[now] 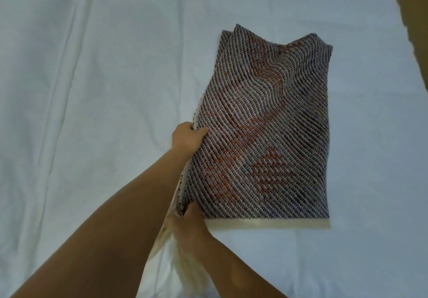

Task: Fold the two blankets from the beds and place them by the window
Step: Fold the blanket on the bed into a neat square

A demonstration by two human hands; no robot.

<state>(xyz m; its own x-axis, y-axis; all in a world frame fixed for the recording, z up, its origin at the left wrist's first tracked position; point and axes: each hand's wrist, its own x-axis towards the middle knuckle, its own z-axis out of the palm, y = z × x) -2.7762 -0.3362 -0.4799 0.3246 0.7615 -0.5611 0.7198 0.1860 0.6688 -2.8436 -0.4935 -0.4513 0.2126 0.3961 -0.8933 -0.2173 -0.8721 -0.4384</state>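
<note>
A folded blanket (261,131), woven in dark grey and white with reddish patches and a cream border, lies on the white bed sheet (92,89) right of centre. My left hand (186,139) grips its left edge about halfway up, thumb on top and fingers under the layers. Lower down, my right hand (190,222) pinches the near left corner beside the cream border. The left edge is lifted off the sheet; the right side lies flat. Cream fringe hangs below my right hand.
The wrinkled white sheet covers nearly the whole view. A brown surface (414,31) shows past the bed's edge at the upper right.
</note>
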